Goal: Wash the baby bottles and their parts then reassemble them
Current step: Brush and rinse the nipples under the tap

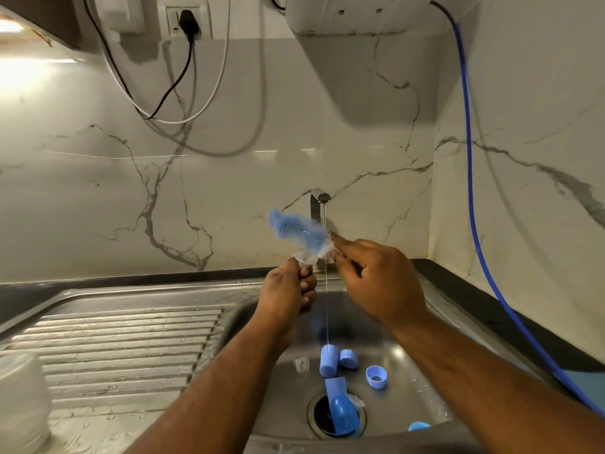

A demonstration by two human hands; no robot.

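My left hand grips a clear silicone teat over the sink, its wide base up. My right hand holds the handle of a blue bottle brush, whose bristles point up and left just above the teat. A thin stream of water falls from the tap between my hands. In the sink basin lie a blue cap, two blue collar rings, a second clear teat and a blue bottle over the drain.
A ribbed steel draining board lies to the left, with a clear upturned container at its near corner. A blue hose runs down the right wall. Cables hang from a socket on the marble backsplash.
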